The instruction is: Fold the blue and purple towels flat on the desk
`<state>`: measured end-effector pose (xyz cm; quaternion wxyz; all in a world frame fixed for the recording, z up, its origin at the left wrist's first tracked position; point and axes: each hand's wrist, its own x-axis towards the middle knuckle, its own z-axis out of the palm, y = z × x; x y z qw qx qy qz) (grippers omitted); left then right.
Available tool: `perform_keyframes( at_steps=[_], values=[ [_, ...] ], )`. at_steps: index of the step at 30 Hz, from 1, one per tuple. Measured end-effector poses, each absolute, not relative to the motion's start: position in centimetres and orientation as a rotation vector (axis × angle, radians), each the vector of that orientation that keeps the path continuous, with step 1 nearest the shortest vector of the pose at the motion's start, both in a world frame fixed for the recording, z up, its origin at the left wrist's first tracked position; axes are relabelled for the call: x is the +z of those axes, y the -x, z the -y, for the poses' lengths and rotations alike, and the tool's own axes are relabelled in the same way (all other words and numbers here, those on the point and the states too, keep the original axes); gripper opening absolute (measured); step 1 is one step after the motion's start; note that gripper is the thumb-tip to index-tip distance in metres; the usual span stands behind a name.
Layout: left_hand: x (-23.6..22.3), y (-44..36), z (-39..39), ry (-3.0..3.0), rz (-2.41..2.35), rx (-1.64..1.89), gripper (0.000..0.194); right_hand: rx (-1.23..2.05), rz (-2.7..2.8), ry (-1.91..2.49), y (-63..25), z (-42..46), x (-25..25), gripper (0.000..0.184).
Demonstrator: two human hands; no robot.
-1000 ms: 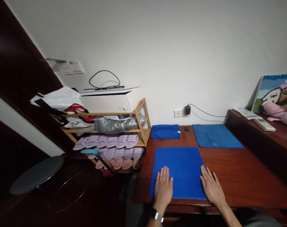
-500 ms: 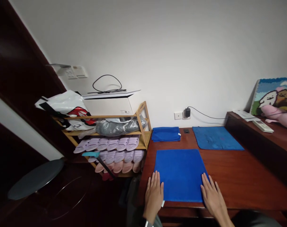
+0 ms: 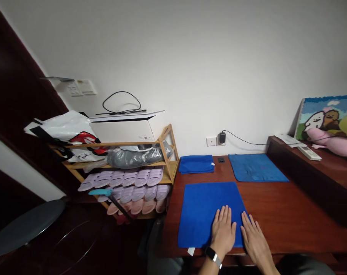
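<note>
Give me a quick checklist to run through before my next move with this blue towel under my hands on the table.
1. Flat bright blue towel lies spread and smooth on the dark red wooden table: ok.
2. Left hand flat on the towel's near right part: ok.
3. Right hand flat at the towel's right edge: ok.
4. Near towel edge lined up with the table edge: cannot tell.
5. Small white tag sticks out at the near left corner: not ok.
6. Folded blue towel and paler blue cloth lie apart from it: ok.

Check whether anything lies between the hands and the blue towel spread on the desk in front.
Nothing visible does. The left hand lies flat on the blue towel, and the right hand rests at its right edge, both in direct contact.
</note>
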<state>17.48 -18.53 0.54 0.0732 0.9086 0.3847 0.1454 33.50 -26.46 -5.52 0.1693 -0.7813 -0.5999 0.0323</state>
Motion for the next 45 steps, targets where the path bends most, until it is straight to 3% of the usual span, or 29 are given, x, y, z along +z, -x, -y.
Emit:
perform_keyframes(
  at_steps=[8, 14, 19, 23, 27, 32, 40, 45],
  values=[
    [-2.7, -2.2, 15.7, -2.712, -1.746, 0.535, 0.06, 0.13, 1.673, 2.281, -33.6, 26.1, -5.4, 0.072],
    [-3.4, -1.3, 16.5, -2.771, -1.757, 0.576, 0.062, 0.229, 1.714, 2.337, -34.9, 22.6, -2.4, 0.072],
    [-3.3, -1.2, 16.1, -2.808, -1.763, 0.588, 0.062, 0.132, 1.772, 2.291, -35.1, 21.4, -2.9, 0.071],
    [-0.8, -5.0, 15.7, -2.812, -1.665, 0.582, 0.058, 0.129, 1.752, 2.277, -35.0, 21.5, -3.5, 0.07],
    [2.3, -14.4, 16.1, -2.783, -1.3, 0.553, 0.057, 0.155, 1.768, 2.284, -35.2, 21.5, -3.2, 0.069],
    [2.1, -21.3, 16.5, -2.676, -1.071, 0.415, 0.064, 0.163, 1.854, 2.285, -35.5, 21.6, -3.1, 0.069],
    [-1.2, -7.5, 11.8, -2.565, -1.75, 0.431, 0.062, 0.143, 1.804, 2.323, -35.1, 21.6, -3.1, 0.072],
    [-2.9, -3.3, 10.2, -2.677, -1.83, 0.548, 0.06, 0.218, 1.772, 2.414, -34.8, 20.4, -1.8, 0.071]
  ],
)
